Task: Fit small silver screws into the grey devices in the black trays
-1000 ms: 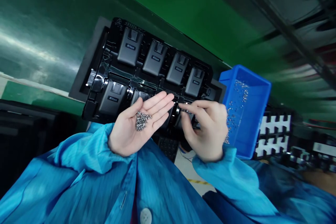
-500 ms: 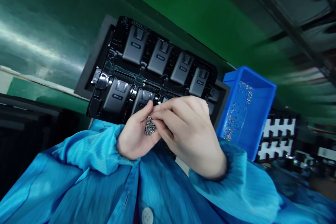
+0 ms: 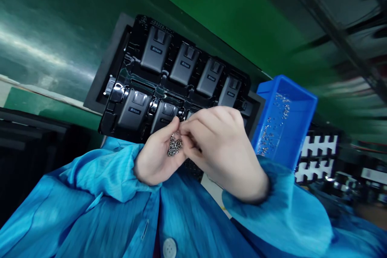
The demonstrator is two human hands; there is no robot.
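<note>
- Glossy black moulded-plastic tray [image 3: 142, 82], bearing grey rectangular cases [image 3: 183, 71].
- Blue rectangular plastic bin [image 3: 288, 139], beside the tray.
- Right hand [image 3: 223, 151]: fingers bent, touching the left hand [image 3: 159, 153], apart a second ago; cannot tell whether it pinches anything.
- Left hand: half-open cup, flatter then.
- Small silver metal screws [image 3: 174, 146]: heaped in its palm.

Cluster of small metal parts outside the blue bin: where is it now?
In the head view, below and left of centre, the cluster lies in the cupped left hand, next to the right hand.
</note>
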